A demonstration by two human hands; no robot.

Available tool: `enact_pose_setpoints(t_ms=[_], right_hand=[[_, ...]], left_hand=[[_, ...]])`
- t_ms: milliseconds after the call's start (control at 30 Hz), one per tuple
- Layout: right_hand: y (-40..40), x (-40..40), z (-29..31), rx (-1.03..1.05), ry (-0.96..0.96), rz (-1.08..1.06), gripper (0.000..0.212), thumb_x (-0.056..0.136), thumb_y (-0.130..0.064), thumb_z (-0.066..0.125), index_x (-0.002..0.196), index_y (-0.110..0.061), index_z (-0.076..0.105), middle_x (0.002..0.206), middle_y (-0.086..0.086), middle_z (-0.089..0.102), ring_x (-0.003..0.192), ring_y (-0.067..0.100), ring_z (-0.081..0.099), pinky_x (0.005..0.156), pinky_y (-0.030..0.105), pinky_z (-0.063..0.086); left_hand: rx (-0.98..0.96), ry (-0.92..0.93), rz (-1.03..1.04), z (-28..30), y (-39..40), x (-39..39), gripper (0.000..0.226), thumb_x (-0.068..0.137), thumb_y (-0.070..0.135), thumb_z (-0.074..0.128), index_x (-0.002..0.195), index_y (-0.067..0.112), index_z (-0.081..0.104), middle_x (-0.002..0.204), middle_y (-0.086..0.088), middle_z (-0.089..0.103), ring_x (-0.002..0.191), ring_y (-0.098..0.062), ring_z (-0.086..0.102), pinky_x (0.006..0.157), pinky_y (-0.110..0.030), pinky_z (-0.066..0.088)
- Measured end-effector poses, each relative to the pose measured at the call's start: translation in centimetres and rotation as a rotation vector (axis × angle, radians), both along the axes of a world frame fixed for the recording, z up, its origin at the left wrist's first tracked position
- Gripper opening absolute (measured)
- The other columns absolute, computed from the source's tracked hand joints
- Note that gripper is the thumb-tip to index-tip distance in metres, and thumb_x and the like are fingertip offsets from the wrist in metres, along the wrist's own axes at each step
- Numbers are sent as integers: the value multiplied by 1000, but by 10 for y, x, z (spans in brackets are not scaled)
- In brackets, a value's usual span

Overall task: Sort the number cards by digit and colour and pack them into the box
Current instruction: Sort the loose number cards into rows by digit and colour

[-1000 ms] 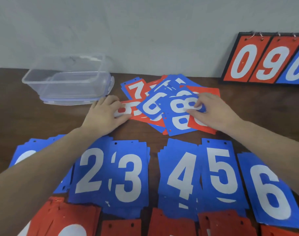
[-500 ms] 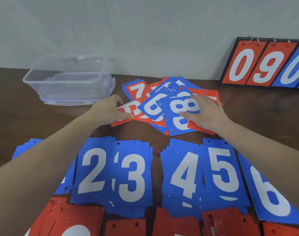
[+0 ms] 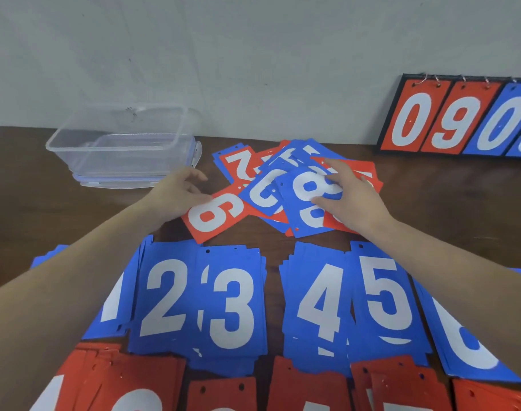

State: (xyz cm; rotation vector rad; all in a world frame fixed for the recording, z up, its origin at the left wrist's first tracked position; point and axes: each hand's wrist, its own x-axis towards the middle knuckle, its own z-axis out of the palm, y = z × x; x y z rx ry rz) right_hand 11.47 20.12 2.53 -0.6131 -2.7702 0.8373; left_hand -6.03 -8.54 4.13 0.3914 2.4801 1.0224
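**Number cards, unsorted heap and sorted rows**

Left hand [image 3: 179, 194]: grip pinching the red 6 card [image 3: 214, 216] at the heap's near-left edge. Right hand [image 3: 352, 200]: fingers spread flat, grip released, pressing the blue 8 card [image 3: 305, 200] atop the loose heap [image 3: 247, 164]. Blue piles 2 [image 3: 164, 298], 3 [image 3: 232, 304], 4 [image 3: 318, 304], 5 [image 3: 385, 295] in a row nearer; red piles [image 3: 129, 378] nearest. Clear box [image 3: 120, 146] far left on the surface [image 3: 31, 209]. Scoreboard [image 3: 461, 120] against the wall.

A dark brown wooden table [image 3: 449, 209] fills the lower view, a pale grey wall [image 3: 253, 54] rises behind it at twelve o'clock, and a black-framed flip scoreboard [image 3: 461, 117] showing 0, 9, 0 leans against that wall at two o'clock.
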Motion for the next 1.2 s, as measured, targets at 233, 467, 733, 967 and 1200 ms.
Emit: enact_pose_setpoints(t_ms=[233,467,733,967,1200], right_hand=[[-3,2,0,-29,73,101,80,86,-27,79,153,-34,35,152,-7,43,130,15,48,95,25,43],[-5,1,11,-188,46,-39,61,84,-34,80,132,-31,43,123,-1,60,90,16,62,59,19,45],[-17,26,36,-650,138,-94,20,87,-40,77,92,-22,71,88,-9,76,83,14,73,68,28,57],[-25,81,46,-859,128,-110,20,96,-25,68,116,-21,70,106,1,78,94,24,76,88,44,60],[-25,142,56,-711,138,-194,28,98,-19,63,124,-28,60,111,-5,75,99,18,73,92,46,58]], left_hand=[[129,80,101,7,-5,16,14,101,18,56,104,32,58,92,9,61,80,-10,63,64,-25,51],[263,80,175,13,-3,36,29,107,14,42,110,29,67,98,14,60,80,0,58,61,-18,47],[496,19,135,30,17,78,30,106,17,48,106,37,69,118,9,64,98,-7,66,75,-25,58],[573,-58,65,37,31,119,34,106,18,48,104,43,70,128,7,62,102,-9,66,66,-20,58],[603,-156,12,49,47,160,39,106,12,46,101,42,71,116,19,64,96,-5,68,70,-22,59]])
